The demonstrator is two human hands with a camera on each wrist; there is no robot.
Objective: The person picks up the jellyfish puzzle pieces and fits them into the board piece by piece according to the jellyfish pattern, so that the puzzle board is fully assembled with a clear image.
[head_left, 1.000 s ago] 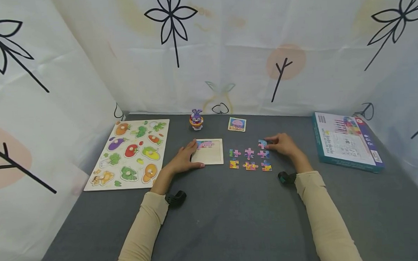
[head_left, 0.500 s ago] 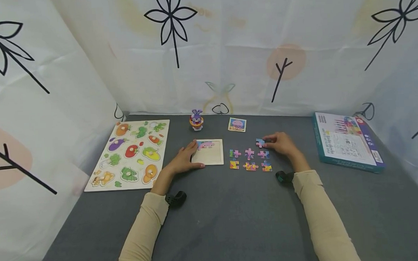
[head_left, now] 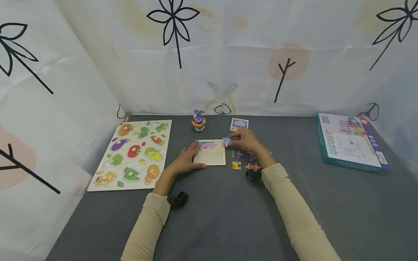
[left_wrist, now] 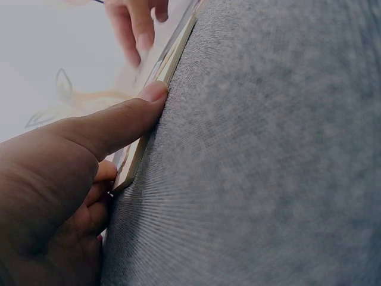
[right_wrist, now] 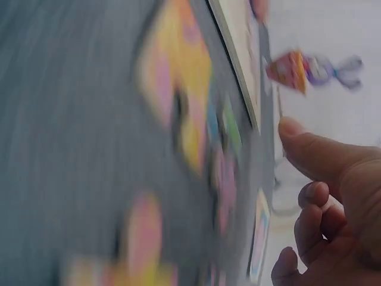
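My left hand point(head_left: 185, 160) holds a small pale wooden puzzle tray point(head_left: 210, 157) at its left side. In the left wrist view the thumb lies along the tray's near edge and the fingers bend around its corner. Pink and blue pieces fill part of the tray's top row. A blue-and-pink puzzle piece point(head_left: 226, 141) is pinched in my right hand point(head_left: 247, 140), right at the tray's upper right corner. Loose pieces, including a yellow puzzle piece point(head_left: 236, 165), lie beneath and beside the right forearm, which hides some. In the right wrist view the held piece cannot be made out.
A vegetable board point(head_left: 129, 155) lies at left. Behind the tray stand a purple rabbit figure point(head_left: 198, 121) and, to its right, a small picture card point(head_left: 239, 123). A flat teal-edged box point(head_left: 351, 141) lies at right. White printed cloth walls point(head_left: 244, 66) surround the grey table point(head_left: 213, 223).
My right hand has carried the blue-and-pink puzzle piece left from the loose pieces to the tray's upper right corner. The left hand stays on the tray. The view has shifted slightly.
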